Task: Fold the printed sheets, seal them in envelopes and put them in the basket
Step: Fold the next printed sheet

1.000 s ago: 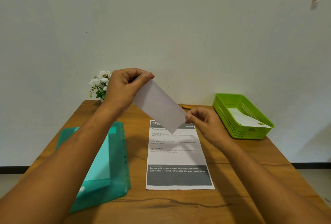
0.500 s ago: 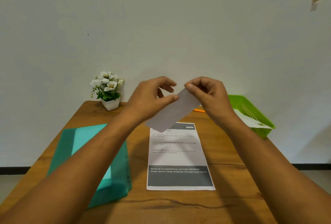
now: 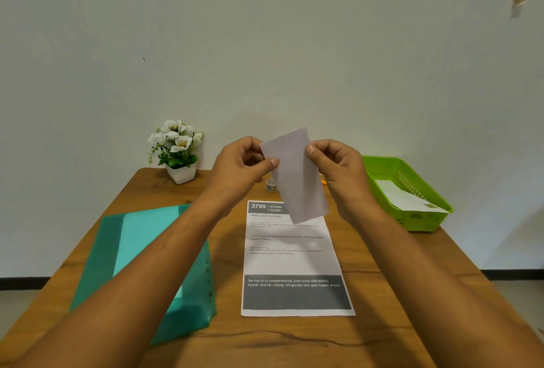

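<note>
My left hand (image 3: pixel 244 161) pinches one long edge of the envelope (image 3: pixel 297 179) between thumb and fingers. My right hand (image 3: pixel 335 164) pinches the other edge near the top. I think it is an envelope, but it shows only a plain white side. I hold it up in the air, tilted, over the far end of the sheet (image 3: pixel 294 258).

Both hands hold only thin edges, so it could slip out and drop. If I pull my hands apart too hard, it could tear or get a bad crease. The low end hangs free and could bend.

The sheet lies flat on the worktop (image 3: pixel 382 294) between my arms and is not folded yet. If an arm brushes it, it could slide or crumple.

A green folder (image 3: pixel 141 261) lies under my left arm, and I could knock it. A small round thing (image 3: pixel 271 185) sits just past the sheet; I cannot tell what it is. A flower pot (image 3: pixel 179 152) stands at the far left.

The basket (image 3: pixel 421 222) is at the far right with one white letter (image 3: pixel 406 198) inside. Nothing sits between my hands and the basket.
</note>
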`<state>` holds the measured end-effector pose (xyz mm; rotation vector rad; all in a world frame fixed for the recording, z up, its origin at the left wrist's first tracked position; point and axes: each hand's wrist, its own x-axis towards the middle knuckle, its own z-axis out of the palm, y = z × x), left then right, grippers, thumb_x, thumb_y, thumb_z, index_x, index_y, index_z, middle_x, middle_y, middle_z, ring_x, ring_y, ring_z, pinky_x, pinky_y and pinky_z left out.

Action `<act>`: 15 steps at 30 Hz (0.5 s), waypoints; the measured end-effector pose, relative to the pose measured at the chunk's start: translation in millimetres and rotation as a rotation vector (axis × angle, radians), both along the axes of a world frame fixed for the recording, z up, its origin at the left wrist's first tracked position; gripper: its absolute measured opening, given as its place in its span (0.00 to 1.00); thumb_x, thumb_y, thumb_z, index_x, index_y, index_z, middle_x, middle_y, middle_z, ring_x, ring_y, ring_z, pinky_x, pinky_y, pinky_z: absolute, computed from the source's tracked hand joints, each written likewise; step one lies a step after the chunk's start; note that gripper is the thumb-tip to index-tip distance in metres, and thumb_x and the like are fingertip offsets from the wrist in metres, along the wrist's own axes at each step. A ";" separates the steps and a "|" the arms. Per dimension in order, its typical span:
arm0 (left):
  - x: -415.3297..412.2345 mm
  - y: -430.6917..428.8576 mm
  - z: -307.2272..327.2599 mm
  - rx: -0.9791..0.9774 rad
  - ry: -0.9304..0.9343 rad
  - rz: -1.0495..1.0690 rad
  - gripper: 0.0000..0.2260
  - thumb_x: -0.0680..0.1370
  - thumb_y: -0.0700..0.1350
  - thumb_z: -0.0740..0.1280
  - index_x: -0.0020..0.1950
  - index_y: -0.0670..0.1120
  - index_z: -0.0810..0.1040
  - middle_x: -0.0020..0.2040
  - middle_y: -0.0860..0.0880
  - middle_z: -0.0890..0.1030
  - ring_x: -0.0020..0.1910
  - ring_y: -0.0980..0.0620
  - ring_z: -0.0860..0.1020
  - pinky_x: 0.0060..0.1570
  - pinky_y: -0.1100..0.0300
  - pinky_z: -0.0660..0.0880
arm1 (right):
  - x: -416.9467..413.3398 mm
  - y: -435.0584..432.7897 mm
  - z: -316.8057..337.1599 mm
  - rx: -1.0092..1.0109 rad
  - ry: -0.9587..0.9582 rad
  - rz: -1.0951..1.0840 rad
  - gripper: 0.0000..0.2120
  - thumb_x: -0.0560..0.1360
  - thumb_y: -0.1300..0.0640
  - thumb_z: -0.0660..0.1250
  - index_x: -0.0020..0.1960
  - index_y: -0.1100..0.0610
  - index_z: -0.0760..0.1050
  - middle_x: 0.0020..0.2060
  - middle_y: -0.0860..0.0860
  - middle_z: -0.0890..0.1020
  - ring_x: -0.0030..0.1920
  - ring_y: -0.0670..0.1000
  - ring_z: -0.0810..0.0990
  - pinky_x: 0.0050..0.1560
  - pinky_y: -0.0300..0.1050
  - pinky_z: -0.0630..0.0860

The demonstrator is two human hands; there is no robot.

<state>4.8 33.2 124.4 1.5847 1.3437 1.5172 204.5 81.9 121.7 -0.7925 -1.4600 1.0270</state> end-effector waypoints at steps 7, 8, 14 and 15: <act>3.6 -3.9 25.6 0.116 0.207 0.017 0.10 0.78 0.52 0.74 0.57 0.51 0.86 0.52 0.56 0.86 0.52 0.57 0.83 0.48 0.61 0.81 | -15.2 -5.1 3.7 0.158 -0.202 0.092 0.06 0.81 0.55 0.71 0.49 0.56 0.85 0.44 0.50 0.87 0.45 0.48 0.83 0.47 0.43 0.78; 4.2 -4.2 28.3 0.125 0.235 0.019 0.08 0.78 0.51 0.74 0.55 0.51 0.87 0.50 0.56 0.86 0.50 0.57 0.83 0.47 0.61 0.81 | -17.1 -6.0 3.9 0.179 -0.215 0.103 0.07 0.81 0.54 0.71 0.49 0.55 0.85 0.44 0.50 0.87 0.46 0.48 0.84 0.47 0.45 0.79; -1.8 -5.6 26.4 0.151 0.216 0.062 0.05 0.79 0.49 0.73 0.50 0.50 0.88 0.45 0.56 0.86 0.45 0.58 0.83 0.42 0.65 0.79 | -15.8 -7.4 3.6 0.197 -0.262 0.108 0.06 0.80 0.54 0.70 0.48 0.54 0.85 0.43 0.48 0.87 0.44 0.48 0.84 0.46 0.48 0.79; -2.9 -5.7 25.8 0.150 0.186 0.068 0.05 0.79 0.49 0.73 0.49 0.49 0.88 0.45 0.56 0.86 0.45 0.59 0.82 0.42 0.66 0.78 | -14.0 -6.8 2.0 0.194 -0.270 0.098 0.06 0.80 0.54 0.71 0.47 0.54 0.85 0.42 0.47 0.87 0.44 0.48 0.84 0.46 0.48 0.79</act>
